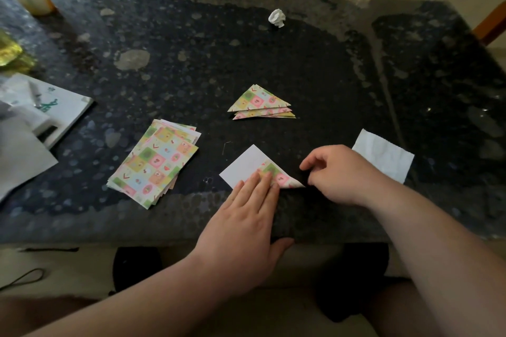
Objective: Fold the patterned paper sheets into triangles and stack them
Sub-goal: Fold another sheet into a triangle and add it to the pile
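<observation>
A: In the head view, where is the sheet being folded?

B: The sheet [244,163] lies white side up, low in the middle of the frame, near the front edge of the dark table [191,49]. Its near corner is turned over, so a patterned flap [277,175] shows.

A: And the fingers?

B: The left hand [241,224] lies flat, its straight fingers [262,186] pressing on the sheet's lower edge and the left part of the flap. The right hand [336,172] sits at the flap's right tip, its fingers [309,163] curled. I cannot tell whether they pinch the paper or only touch it.

A: The rest of the paper?

B: A stack of flat patterned sheets [156,164] lies left of the hands, slightly fanned. The stack of folded triangles [260,104] sits above the sheet, towards the centre, apart from both hands.

A: Anything else?

B: A white paper piece [383,156] just right of the right hand, a crumpled paper ball [277,18] in the upper middle, and loose papers [54,109] at the left edge.
</observation>
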### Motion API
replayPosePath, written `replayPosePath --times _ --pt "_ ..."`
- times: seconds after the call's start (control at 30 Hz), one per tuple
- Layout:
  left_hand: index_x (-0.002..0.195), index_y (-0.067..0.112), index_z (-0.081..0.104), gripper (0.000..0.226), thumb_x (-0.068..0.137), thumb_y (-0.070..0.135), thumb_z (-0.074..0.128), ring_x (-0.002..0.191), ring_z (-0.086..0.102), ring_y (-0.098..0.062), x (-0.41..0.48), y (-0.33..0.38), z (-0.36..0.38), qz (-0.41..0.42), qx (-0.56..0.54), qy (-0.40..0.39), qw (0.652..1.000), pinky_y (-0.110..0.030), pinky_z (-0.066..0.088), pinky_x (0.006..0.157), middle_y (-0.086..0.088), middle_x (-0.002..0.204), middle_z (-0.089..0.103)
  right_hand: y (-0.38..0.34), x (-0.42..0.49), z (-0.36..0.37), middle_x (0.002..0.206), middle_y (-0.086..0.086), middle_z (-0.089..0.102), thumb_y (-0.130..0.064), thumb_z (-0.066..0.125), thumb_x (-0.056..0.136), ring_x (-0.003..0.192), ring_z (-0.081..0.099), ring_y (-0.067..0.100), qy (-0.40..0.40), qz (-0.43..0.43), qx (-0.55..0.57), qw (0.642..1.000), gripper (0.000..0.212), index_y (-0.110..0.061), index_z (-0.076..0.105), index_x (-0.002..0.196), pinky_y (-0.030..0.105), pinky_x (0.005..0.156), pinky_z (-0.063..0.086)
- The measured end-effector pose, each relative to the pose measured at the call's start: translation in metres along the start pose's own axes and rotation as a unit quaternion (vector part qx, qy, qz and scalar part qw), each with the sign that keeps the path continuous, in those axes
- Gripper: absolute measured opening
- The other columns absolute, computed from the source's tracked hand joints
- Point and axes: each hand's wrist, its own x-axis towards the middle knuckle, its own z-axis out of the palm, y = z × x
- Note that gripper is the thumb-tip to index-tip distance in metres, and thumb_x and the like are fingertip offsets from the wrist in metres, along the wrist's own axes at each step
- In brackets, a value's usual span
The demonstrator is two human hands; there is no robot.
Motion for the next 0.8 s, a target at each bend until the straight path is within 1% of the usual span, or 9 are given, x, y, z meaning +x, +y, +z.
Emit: replayPosePath --times 0.1,0.2,0.3,0.4,0.5,0.63,0.67,0.73,0.8 --pt "0.156 0.013 -0.001 0.085 0.096 0.069 0.02 0.156 -0.007 -0.024 0.0 0.0 0.003 -0.001 0.001 0.001 1.0 -0.041 -0.002 0.125 -0.009 0.168 0.0 -0.001 -0.006 -0.001 0.089 -0.009 0.067 -0.01 0.06 0.091 0.081 0.067 0.01 -0.031 -0.005 -0.024 0.999 0.029 -0.034 0.068 0.105 0.024 0.066 0.05" --pt "0.159 0.011 0.013 0.086 0.096 0.069 0.025 0.157 0.003 -0.026 0.001 0.003 0.002 -0.008 0.012 -0.009 1.0 -0.041 0.003 0.124 -0.012 0.168 0.013 -0.003 -0.01 0.002 0.086 -0.012 0.065 -0.019 0.065 0.092 0.084 0.066 0.01 -0.038 -0.016 -0.038 0.998 0.03 -0.03 0.071 0.119 0.024 0.066 0.047" --pt "0.162 0.015 0.011 0.087 0.096 0.07 0.023 0.156 -0.008 -0.024 0.001 0.005 0.001 -0.007 0.005 -0.004 1.0 -0.039 -0.005 0.123 -0.009 0.169 0.003 -0.005 -0.016 0.01 0.082 -0.015 0.063 -0.037 0.066 0.097 0.078 0.063 0.007 -0.006 -0.043 -0.072 0.996 0.023 -0.035 0.072 0.119 0.024 0.063 0.046" --pt "0.162 0.017 0.004 0.088 0.095 0.071 0.019 0.155 -0.016 -0.023 0.002 0.004 0.001 -0.011 0.003 0.0 1.0 -0.039 -0.008 0.123 -0.007 0.17 -0.004 -0.004 -0.021 0.018 0.086 -0.018 0.067 -0.046 0.061 0.099 0.084 0.064 0.006 0.025 -0.072 -0.097 0.992 0.025 -0.037 0.074 0.118 0.029 0.075 0.056" --pt "0.162 0.017 0.002 0.088 0.095 0.071 0.019 0.155 -0.018 -0.022 0.0 0.005 0.0 -0.017 0.002 0.0 1.0 -0.039 -0.009 0.123 -0.006 0.17 -0.006 -0.004 -0.026 0.019 0.095 -0.017 0.073 -0.046 0.057 0.1 0.087 0.065 0.007 0.043 -0.088 -0.105 0.99 0.027 -0.037 0.075 0.118 0.034 0.081 0.059" --pt "0.161 0.02 -0.009 0.087 0.097 0.071 0.019 0.152 -0.027 -0.02 0.003 0.009 -0.003 -0.019 -0.005 -0.007 1.0 -0.037 -0.015 0.122 -0.003 0.168 -0.018 -0.003 -0.027 0.02 0.074 -0.016 0.065 -0.042 0.059 0.1 0.075 0.064 0.007 0.031 -0.076 -0.07 0.994 0.028 -0.033 0.072 0.123 0.031 0.07 0.057" --pt "0.161 0.019 -0.009 0.087 0.097 0.071 0.019 0.152 -0.026 -0.02 0.004 0.009 -0.003 -0.021 -0.003 -0.008 1.0 -0.038 -0.014 0.123 -0.004 0.168 -0.017 -0.003 -0.026 0.02 0.07 -0.015 0.065 -0.04 0.06 0.1 0.074 0.065 0.008 0.023 -0.068 -0.047 0.996 0.029 -0.031 0.072 0.124 0.032 0.07 0.056" --pt "0.162 0.019 -0.008 0.088 0.097 0.072 0.018 0.153 -0.024 -0.02 0.004 0.009 -0.004 -0.022 0.001 -0.005 1.0 -0.038 -0.012 0.124 -0.004 0.169 -0.014 -0.003 -0.025 0.019 0.068 -0.009 0.068 -0.036 0.06 0.101 0.074 0.067 0.01 0.01 -0.054 -0.008 0.998 0.027 -0.026 0.073 0.122 0.038 0.076 0.059" --pt "0.162 0.019 -0.009 0.088 0.097 0.072 0.017 0.153 -0.025 -0.021 0.002 0.009 -0.004 -0.023 0.002 -0.013 1.0 -0.038 -0.013 0.123 -0.005 0.169 -0.014 -0.003 -0.024 0.019 0.069 -0.009 0.068 -0.035 0.06 0.101 0.077 0.068 0.011 0.002 -0.051 0.007 0.999 0.028 -0.025 0.072 0.124 0.038 0.079 0.059"
